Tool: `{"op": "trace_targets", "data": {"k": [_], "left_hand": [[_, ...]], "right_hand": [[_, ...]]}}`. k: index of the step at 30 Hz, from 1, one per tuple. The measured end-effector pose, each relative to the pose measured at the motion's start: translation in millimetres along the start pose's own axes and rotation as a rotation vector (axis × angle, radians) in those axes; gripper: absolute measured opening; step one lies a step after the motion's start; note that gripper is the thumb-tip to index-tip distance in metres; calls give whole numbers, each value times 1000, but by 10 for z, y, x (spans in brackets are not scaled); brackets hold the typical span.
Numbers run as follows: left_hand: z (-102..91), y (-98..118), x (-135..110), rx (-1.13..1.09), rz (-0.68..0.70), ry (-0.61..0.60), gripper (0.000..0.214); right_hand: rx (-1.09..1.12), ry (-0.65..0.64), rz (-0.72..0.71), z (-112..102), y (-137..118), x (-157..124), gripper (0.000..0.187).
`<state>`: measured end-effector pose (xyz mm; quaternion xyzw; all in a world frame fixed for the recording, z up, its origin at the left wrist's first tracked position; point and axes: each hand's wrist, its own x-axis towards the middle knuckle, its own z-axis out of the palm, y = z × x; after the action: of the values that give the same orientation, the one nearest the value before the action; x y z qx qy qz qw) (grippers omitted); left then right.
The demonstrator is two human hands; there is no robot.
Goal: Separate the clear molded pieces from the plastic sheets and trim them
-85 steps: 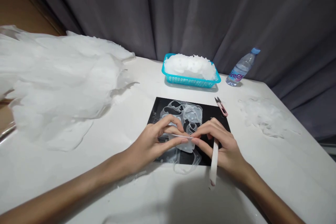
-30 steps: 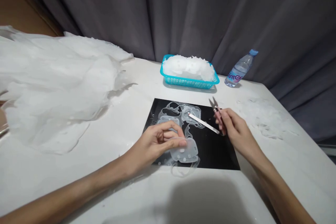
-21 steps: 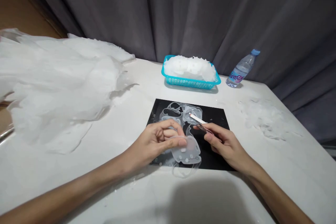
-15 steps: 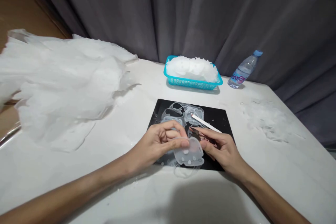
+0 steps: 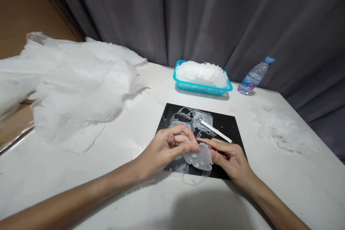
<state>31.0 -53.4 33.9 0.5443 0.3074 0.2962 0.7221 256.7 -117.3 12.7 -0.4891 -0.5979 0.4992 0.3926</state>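
Note:
My left hand (image 5: 175,147) is closed, with thumb and fingers pinching a translucent, frosted plastic piece (image 5: 199,158) that has small round spots on it. Against the right edge of that piece is my right hand (image 5: 226,156), its fingers closed round a small tool, mostly hidden now; a dark pointed tip showed earlier. Beneath both hands lies a black mat (image 5: 229,125). More clear cut-out plastic sheet (image 5: 183,115) rests on the mat, with a thin strip hanging below the held piece. A slim white stick-like tool (image 5: 217,131) lies across the mat's right half.
A large heap of translucent plastic sheets (image 5: 86,86) covers the table's left side. Behind the mat stands a blue basket (image 5: 202,88) filled with white translucent pieces. A water bottle (image 5: 254,77) is at the back right, near a pile of clear scraps (image 5: 280,127).
The view has shifted slightly, so things appear a little further right and lower. My right hand has turned, hiding the tool's tip behind the plastic piece. The held piece is tilted more.

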Motion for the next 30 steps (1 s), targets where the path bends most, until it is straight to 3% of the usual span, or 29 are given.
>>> {"op": "trace_targets", "data": {"k": [14,30], "left_hand": [[6,12,-28,74,52,31,20],[-27,-30,-39,203,97,50,24]], "right_hand": [[60,9,-2,26,-4,-30,36],[-22,19,-22,44,-24,-33,40]]}}
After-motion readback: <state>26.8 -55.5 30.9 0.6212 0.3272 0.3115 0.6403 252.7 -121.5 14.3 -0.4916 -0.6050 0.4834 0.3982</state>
